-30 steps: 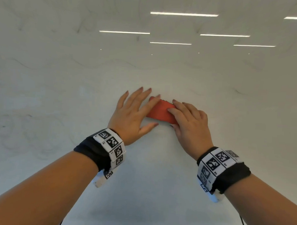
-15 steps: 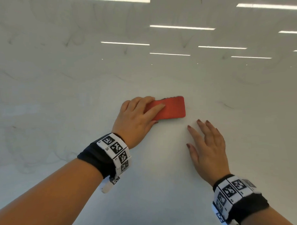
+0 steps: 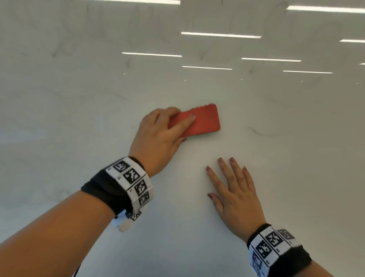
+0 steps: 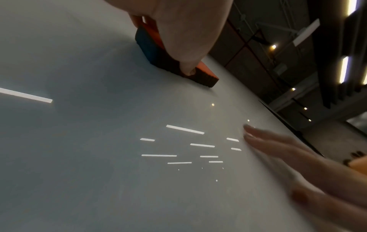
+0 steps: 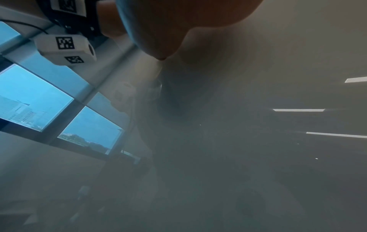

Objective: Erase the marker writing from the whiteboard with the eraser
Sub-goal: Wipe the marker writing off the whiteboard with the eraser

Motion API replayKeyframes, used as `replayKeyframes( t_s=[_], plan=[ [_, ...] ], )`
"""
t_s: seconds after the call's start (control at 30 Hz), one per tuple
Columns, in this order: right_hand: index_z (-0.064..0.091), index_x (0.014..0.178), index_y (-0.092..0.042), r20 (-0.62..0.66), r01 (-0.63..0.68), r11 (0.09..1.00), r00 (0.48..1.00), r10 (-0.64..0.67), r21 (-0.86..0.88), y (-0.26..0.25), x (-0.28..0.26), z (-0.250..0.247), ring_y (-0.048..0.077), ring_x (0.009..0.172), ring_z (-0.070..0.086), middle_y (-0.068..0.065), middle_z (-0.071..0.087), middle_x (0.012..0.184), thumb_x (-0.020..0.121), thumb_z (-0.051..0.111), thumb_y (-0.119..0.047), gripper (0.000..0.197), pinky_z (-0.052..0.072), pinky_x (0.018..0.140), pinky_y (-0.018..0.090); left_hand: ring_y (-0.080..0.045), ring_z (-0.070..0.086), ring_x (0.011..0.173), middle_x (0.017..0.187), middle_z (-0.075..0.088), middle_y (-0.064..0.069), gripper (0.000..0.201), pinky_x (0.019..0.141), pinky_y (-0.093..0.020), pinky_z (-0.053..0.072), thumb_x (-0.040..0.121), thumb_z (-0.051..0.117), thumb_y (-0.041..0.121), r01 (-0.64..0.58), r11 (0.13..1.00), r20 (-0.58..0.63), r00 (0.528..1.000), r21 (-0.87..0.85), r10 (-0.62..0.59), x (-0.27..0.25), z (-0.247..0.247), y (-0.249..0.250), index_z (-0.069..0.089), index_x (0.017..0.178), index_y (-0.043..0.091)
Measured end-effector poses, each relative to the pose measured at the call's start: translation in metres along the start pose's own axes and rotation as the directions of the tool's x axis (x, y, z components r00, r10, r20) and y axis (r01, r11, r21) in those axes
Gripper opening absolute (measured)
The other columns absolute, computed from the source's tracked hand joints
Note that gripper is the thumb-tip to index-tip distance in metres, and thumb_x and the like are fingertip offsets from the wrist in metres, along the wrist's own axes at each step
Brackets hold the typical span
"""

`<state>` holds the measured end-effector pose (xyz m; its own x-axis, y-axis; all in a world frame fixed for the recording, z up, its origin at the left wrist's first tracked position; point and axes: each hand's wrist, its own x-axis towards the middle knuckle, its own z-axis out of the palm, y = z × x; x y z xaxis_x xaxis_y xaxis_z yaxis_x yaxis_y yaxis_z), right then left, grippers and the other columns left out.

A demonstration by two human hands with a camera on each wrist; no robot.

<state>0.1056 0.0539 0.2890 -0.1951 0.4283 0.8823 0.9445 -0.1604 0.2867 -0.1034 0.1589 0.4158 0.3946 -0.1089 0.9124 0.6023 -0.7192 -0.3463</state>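
Note:
A red eraser (image 3: 203, 121) with a dark felt underside (image 4: 158, 56) lies flat against the whiteboard (image 3: 279, 183). My left hand (image 3: 163, 133) grips its left end, index finger laid along the red top and thumb at the lower edge. My right hand (image 3: 235, 194) rests flat on the board below and right of the eraser, fingers spread and straight, holding nothing; it shows blurred in the left wrist view (image 4: 298, 157). A faint dark marker stroke (image 3: 258, 131) lies right of the eraser. Pale smudged traces (image 3: 56, 51) remain higher up on the board.
The glossy board fills the head view and mirrors ceiling light strips (image 3: 220, 35). In the left wrist view the board's dark edge (image 4: 288, 122) runs at the right, with a dim room behind. The right wrist view shows windows (image 5: 39, 102) and my left wrist's tagged camera box (image 5: 63, 48).
My right hand let go of the eraser and dropped down the board to rest flat. My left hand took hold of the eraser and shifted it slightly up and right.

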Motion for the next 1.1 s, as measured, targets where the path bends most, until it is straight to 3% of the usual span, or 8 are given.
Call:
replayKeyframes(
  t_s=[0.23,0.5,0.63,0.8,0.93,1.1],
  plan=[
    [0.041,0.143,-0.025,-0.062,0.088,0.996,0.994,-0.086,0.031,0.008,-0.004,0.003,0.031,0.142,0.024,0.007,0.033,0.15,0.094,0.047,-0.037,0.051,0.023,0.113,0.05,-0.032,0.046,0.107,0.125,0.052,-0.013,0.049,0.093,-0.045,0.04,0.088,0.062,0.032,-0.032,0.998,0.013,0.999,0.046,0.031,-0.007,0.004,0.018,0.05,0.135,0.025],
    [0.042,0.142,-0.025,-0.056,0.115,0.992,0.992,-0.112,0.047,0.012,-0.004,0.004,0.031,0.141,0.025,0.006,0.034,0.149,0.094,0.046,-0.037,0.05,0.023,0.113,0.05,-0.035,0.047,0.107,0.123,0.05,-0.016,0.053,0.089,-0.047,0.041,0.087,0.06,0.035,0.174,0.984,-0.017,0.985,0.032,-0.173,0.042,-0.004,0.022,0.046,0.137,0.024],
    [0.043,0.142,-0.025,-0.056,0.128,0.99,0.991,-0.125,0.055,0.014,-0.004,0.003,0.031,0.141,0.025,0.006,0.034,0.149,0.093,0.047,-0.037,0.05,0.023,0.113,0.049,-0.035,0.046,0.107,0.123,0.048,-0.016,0.056,0.09,-0.046,0.04,0.087,0.059,0.038,0.213,0.977,0.005,0.977,0.031,-0.213,0.05,-0.002,0.03,0.042,0.14,0.026],
    [0.043,0.142,-0.026,-0.049,0.145,0.987,0.989,-0.142,0.067,0.016,-0.005,0.002,0.031,0.141,0.025,0.006,0.035,0.149,0.092,0.049,-0.037,0.051,0.023,0.113,0.049,-0.034,0.049,0.101,0.119,0.051,-0.015,0.059,0.083,-0.045,0.042,0.083,0.064,0.036,0.052,0.997,0.052,0.997,0.051,-0.055,0.047,0.004,0.053,0.045,0.138,0.026],
    [0.043,0.141,-0.025,-0.021,0.205,0.977,0.979,-0.204,0.061,0.024,-0.006,0.0,0.029,0.141,0.026,0.005,0.033,0.149,0.092,0.048,-0.037,0.051,0.023,0.113,0.047,-0.031,0.049,0.101,0.118,0.052,-0.013,0.06,0.085,-0.045,0.042,0.083,0.064,0.037,-0.06,0.997,0.133,0.99,0.048,0.053,0.042,0.012,0.079,0.044,0.139,0.028],
    [0.041,0.142,-0.026,0.027,0.263,0.964,0.964,-0.264,0.032,0.036,-0.011,-0.004,0.027,0.141,0.026,0.004,0.034,0.149,0.093,0.048,-0.037,0.051,0.023,0.113,0.044,-0.029,0.051,0.097,0.116,0.053,-0.011,0.061,0.082,-0.042,0.043,0.082,0.064,0.037,-0.128,0.99,0.168,0.979,0.057,0.117,0.043,0.015,0.091,0.044,0.138,0.029]
  ],
)
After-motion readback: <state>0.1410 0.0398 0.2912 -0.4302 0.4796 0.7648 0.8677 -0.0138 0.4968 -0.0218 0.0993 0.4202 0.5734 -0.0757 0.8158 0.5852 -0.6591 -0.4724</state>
